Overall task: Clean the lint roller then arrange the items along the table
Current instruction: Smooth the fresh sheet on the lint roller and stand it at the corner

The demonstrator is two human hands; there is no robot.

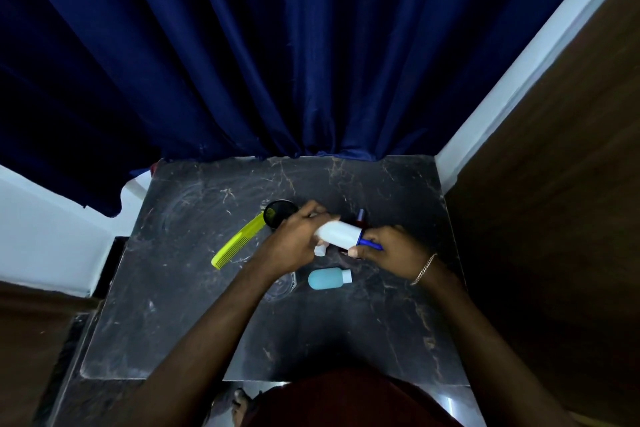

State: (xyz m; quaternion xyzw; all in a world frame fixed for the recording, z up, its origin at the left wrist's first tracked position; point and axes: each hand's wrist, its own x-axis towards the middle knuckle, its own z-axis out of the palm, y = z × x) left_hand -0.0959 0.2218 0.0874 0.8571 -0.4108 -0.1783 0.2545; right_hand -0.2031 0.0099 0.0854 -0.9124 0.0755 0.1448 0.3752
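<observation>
While no label is readable, both hands, left hand [294,241] and right hand [391,253], grip the lint roller [337,232].

1. The white cylindrical lint roller with a blue handle [341,234] is being held above the middle of the dark marbled counter [194,305], between the left hand [298,241] and the right hand [391,253].
2. The yellow-green plastic comb [239,241] is lying to the left, its far end touching the round black jar [278,213].
3. The small pale-blue squeeze bottle [329,278] is lying on its side just nearer than the hands.
4. The clear round lid [282,288] is sitting left of that bottle, partly under the left forearm.
5. The dark blue pleated curtain [277,45] is hanging behind the counter.
</observation>
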